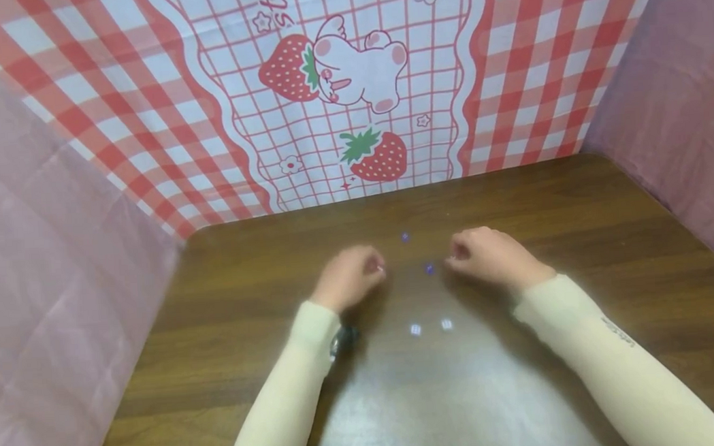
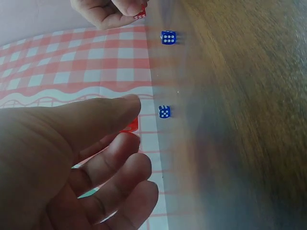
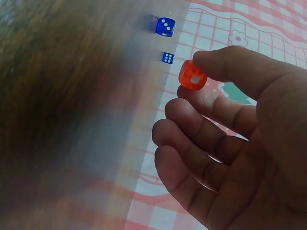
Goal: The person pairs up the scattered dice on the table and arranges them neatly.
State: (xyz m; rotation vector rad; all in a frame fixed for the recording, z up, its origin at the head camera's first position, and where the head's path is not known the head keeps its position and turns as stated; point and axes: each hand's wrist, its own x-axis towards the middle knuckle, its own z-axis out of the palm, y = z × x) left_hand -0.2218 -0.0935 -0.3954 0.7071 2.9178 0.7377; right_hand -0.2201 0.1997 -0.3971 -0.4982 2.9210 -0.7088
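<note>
Between thumb and index finger my right hand [image 3: 230, 124] pinches a translucent red die [image 3: 193, 75], clear of the tabletop. My left hand [image 2: 96, 158] pinches another red die [image 2: 132, 125], mostly hidden behind the thumb. In the head view the left hand [image 1: 349, 276] and right hand [image 1: 495, 257] face each other over the table. Two blue dice lie on the wood between them: one farther back [image 1: 405, 236], the other closer to the right hand [image 1: 430, 268]. Nearer the body sit two white dice, one left [image 1: 415, 329] and one right [image 1: 446, 324].
The dice lie on a brown wooden table [image 1: 230, 353]. A red-and-white checked cloth with strawberries [image 1: 384, 71] hangs behind its far edge. Pink fabric hangs at the left [image 1: 58, 255] and right [image 1: 675, 108] sides.
</note>
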